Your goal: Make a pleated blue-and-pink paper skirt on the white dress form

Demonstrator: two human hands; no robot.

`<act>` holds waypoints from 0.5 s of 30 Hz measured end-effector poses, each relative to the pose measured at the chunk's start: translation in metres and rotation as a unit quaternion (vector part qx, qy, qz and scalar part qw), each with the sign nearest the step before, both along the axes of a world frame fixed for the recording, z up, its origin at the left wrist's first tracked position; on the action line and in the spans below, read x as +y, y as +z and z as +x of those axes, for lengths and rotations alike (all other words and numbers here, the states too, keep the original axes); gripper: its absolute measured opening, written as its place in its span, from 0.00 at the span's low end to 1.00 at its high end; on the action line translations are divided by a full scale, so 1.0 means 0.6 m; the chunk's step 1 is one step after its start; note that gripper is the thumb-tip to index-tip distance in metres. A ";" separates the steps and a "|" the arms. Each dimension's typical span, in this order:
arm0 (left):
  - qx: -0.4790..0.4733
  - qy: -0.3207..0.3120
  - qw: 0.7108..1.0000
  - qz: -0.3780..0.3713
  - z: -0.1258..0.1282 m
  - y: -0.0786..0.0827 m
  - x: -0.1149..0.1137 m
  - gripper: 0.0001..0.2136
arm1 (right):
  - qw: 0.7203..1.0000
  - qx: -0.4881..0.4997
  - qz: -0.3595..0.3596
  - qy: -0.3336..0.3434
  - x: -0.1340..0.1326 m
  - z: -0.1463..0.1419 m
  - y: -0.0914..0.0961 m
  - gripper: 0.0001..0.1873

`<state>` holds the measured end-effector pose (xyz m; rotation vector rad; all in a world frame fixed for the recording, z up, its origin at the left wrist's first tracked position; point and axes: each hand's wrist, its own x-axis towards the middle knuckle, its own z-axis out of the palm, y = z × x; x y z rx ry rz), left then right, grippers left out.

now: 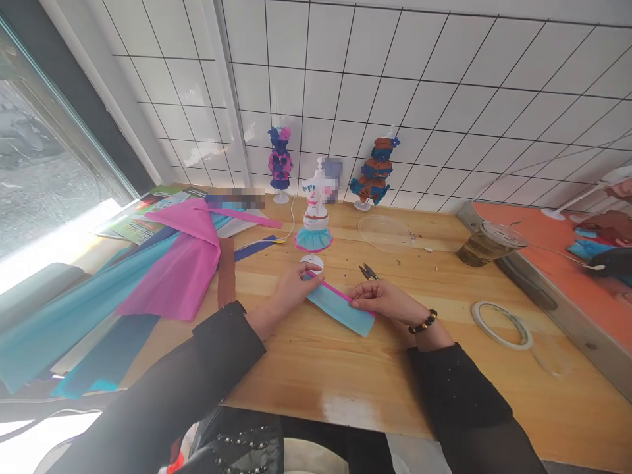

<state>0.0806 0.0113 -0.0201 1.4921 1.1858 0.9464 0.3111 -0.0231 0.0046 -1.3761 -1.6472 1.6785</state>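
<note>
Between my hands is a light blue paper strip (340, 309) with a narrow pink band along its upper edge. My left hand (299, 284) pinches its upper left corner, and my right hand (378, 299) pinches the pink edge towards the right end. Just behind the strip stands a small white dress form (315, 204) wearing a blue ruffled skirt (313, 239) with a pink hem. Close behind my right hand lies a pair of small dark thread snips (368, 271).
Sheets of pink paper (172, 276) and blue paper (93, 309) pile up at the left. Two dressed forms, one purple and pink (280, 161), one brown and blue (374, 171), stand by the wall. A lidded cup (486, 243) and a tape roll (501, 325) are at the right.
</note>
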 end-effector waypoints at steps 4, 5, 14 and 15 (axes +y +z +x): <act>-0.020 0.001 1.000 0.003 0.000 0.003 0.000 0.19 | 1.000 -0.026 -0.004 0.005 -0.001 0.003 0.004 0.19; -0.025 0.001 1.000 0.003 0.000 0.004 0.000 0.19 | 1.000 -0.029 -0.008 0.004 -0.001 0.004 0.006 0.19; -0.083 -0.028 0.996 -0.005 0.001 0.014 0.001 0.16 | 0.999 -0.041 -0.005 -0.019 -0.003 0.024 0.020 0.20; -0.088 -0.033 0.995 -0.009 0.001 0.014 0.000 0.16 | 0.999 -0.042 -0.004 -0.019 -0.003 0.025 0.021 0.20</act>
